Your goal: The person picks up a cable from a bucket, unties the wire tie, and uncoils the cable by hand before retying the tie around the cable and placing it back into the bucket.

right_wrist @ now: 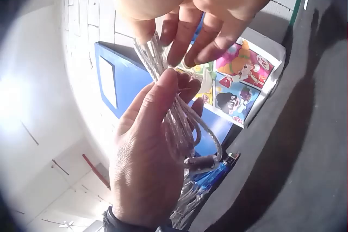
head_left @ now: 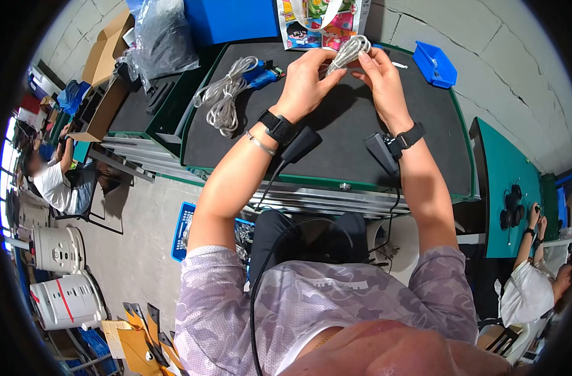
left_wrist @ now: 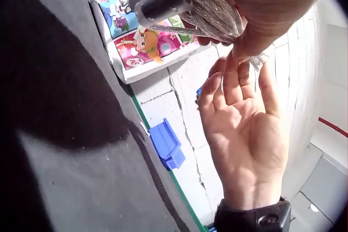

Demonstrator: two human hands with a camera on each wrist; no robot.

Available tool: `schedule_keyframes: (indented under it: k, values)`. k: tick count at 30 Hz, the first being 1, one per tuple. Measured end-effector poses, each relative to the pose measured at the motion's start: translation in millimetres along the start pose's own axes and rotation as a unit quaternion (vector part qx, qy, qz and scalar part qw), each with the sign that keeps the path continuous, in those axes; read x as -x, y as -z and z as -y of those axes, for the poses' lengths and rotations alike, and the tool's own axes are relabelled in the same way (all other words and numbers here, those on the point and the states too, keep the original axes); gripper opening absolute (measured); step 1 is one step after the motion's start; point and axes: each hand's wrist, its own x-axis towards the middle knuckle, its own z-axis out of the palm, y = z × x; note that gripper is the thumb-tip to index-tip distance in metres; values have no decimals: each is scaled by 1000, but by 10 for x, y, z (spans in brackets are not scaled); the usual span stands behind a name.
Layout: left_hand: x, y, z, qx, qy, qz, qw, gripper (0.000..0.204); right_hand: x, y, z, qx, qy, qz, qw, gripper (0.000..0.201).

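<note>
A looped bundle of clear-jacketed cable is held up over the dark mat near the far side of the bench. My left hand grips the bundle by its lower part, thumb along the strands in the right wrist view. A dark grey cylinder on the cable sticks out past that hand. With thumb and fingers, my right hand pinches the upper end of the loops. Left of my hands, a second bundle of the same clear cable lies on the mat beside blue connectors.
A cartoon-printed bag stands behind my hands, next to a blue panel. At the back right sits a blue bin. A clear plastic bag and an open carton are on the left. Other people sit at both sides.
</note>
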Motion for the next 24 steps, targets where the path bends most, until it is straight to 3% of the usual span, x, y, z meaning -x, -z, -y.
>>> schedule_keyframes:
  k: [1,3,4,5,7,13,19,21,22,24]
  values:
    - [-1,-4,24,-1,1,-2,1000,33,-6,67,-54,0,0,3,1000,33]
    - [-6,-11,52,8,-15,-15,1000,32,-25,121,-24,21,-143,102,984,45]
    - [-3,-9,60,8,-14,-15,1000,32,29,75,-48,45,-177,65,981,56]
    - [-8,1,45,3,-21,-14,1000,31,46,11,-50,44,-177,65,981,56]
    - [-4,-5,46,-1,-28,-11,1000,31,71,-52,-58,66,-93,-11,993,49]
    - [10,5,-37,-6,37,42,998,33,32,-25,-66,47,17,-10,999,32]
    - [3,-14,21,46,121,104,986,29,23,3,-102,31,27,13,999,28]
    - [7,-43,89,214,165,136,953,29,16,26,-106,9,12,19,1000,28]
    - [18,-67,113,211,166,142,953,29,12,34,-104,-12,-3,27,1000,29]
    - [30,-91,66,347,222,141,900,32,10,42,-92,-46,-23,28,998,29]
